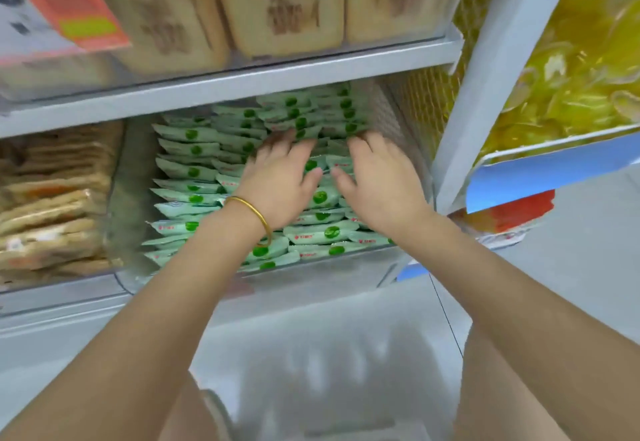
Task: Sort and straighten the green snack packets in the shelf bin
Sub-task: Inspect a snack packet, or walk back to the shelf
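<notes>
We are resting our left hand (280, 177) and right hand (377, 181) flat, fingers (277, 149) straight and grasping nothing, on the green snack packets (188, 172) in the shelf bin (325, 271); their long axes are running crosswise, directly beneath both palms.

Pale green packets (189, 149), each with a dark green dot, pack the clear shelf bin (332, 269) in overlapping rows: left column tidy, middle ones tilted and jumbled.
</notes>
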The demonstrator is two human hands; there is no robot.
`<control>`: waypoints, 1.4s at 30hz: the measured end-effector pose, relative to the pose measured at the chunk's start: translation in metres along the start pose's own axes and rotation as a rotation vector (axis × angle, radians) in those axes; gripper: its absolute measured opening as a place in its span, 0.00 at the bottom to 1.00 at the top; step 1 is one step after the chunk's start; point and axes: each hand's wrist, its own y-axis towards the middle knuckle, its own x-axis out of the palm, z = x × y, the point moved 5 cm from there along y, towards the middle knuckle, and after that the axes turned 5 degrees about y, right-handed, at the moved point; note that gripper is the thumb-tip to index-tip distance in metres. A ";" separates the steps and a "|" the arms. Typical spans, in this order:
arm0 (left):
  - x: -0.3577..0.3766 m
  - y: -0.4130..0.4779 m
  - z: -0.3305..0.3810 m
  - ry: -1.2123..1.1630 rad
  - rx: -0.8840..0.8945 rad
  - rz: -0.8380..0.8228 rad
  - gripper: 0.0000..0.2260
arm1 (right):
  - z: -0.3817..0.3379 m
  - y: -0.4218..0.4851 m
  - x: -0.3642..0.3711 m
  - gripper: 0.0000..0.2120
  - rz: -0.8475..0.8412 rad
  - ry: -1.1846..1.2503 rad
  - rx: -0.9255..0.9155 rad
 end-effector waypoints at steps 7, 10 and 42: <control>0.014 -0.007 -0.004 0.036 0.043 0.067 0.24 | -0.001 -0.013 0.010 0.19 0.000 -0.034 -0.017; 0.009 -0.021 0.002 0.044 0.004 0.021 0.24 | -0.003 -0.020 0.007 0.20 -0.075 -0.029 -0.007; 0.015 0.020 -0.003 0.113 -0.009 -0.011 0.27 | -0.001 0.051 0.007 0.20 -0.061 -0.038 0.095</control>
